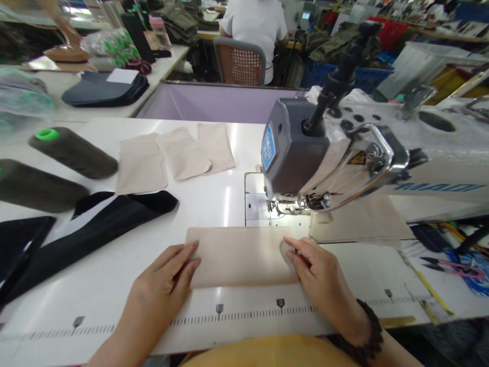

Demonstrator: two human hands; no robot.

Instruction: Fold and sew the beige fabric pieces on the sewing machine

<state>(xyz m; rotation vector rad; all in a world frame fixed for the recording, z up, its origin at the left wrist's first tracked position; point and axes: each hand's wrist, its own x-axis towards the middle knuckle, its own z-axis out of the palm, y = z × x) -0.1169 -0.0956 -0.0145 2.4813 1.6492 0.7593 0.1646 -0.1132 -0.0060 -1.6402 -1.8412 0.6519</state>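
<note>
A beige fabric piece (237,257), a flat rectangle, lies on the white sewing table just in front of the sewing machine (296,148). My left hand (168,275) pinches its left edge between thumb and fingers. At the right edge, my right hand (315,265) grips the cloth near its upper corner, thumb and forefinger close together. The presser foot (288,206) and lit needle plate (257,204) are beyond the fabric's upper right, apart from it. More beige cloth (362,221) lies flat to the right, under the machine arm.
Several beige pieces (183,153) lie farther back. Two dark thread cones (74,152) and a black fabric strip (95,237) are on the left. Thread snips (453,266) lie at right. A ruler scale (248,315) runs along the front edge. A person (254,30) sits beyond the table.
</note>
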